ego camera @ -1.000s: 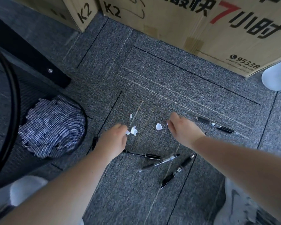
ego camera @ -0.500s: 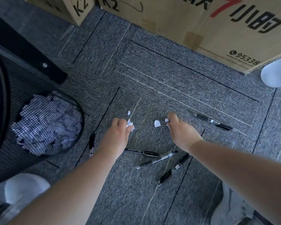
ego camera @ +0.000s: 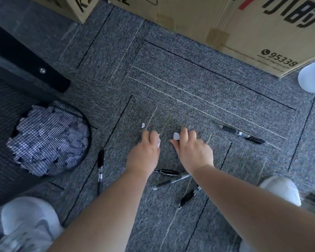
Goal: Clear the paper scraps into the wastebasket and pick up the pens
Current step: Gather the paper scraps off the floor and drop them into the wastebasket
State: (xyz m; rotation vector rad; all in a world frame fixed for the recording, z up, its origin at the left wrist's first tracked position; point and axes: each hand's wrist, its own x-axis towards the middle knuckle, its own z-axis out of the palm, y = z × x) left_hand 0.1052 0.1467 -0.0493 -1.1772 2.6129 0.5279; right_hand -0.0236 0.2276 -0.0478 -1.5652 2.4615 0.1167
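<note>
My left hand [ego camera: 146,151] is curled on the grey carpet with white paper scraps [ego camera: 159,142] showing at its fingers. My right hand [ego camera: 195,150] rests beside it, thumb and forefinger closing around a white scrap [ego camera: 176,136]. One small scrap [ego camera: 143,125] lies loose just beyond my left hand. Several black pens lie about: one [ego camera: 241,133] to the far right, one [ego camera: 100,168] to the left, and three [ego camera: 171,180] under my wrists. The black mesh wastebasket [ego camera: 84,122] stands at left, full of torn paper.
Cardboard boxes [ego camera: 244,30] line the far side. A black furniture leg [ego camera: 25,60] crosses the upper left. White shoes sit at the lower left [ego camera: 25,219], at the lower right [ego camera: 282,190] and at the right edge [ego camera: 313,77].
Both hands have drawn closer together. My left hand has gathered the scrap that lay beside it, and my right hand has slid left up to the scrap between them.
</note>
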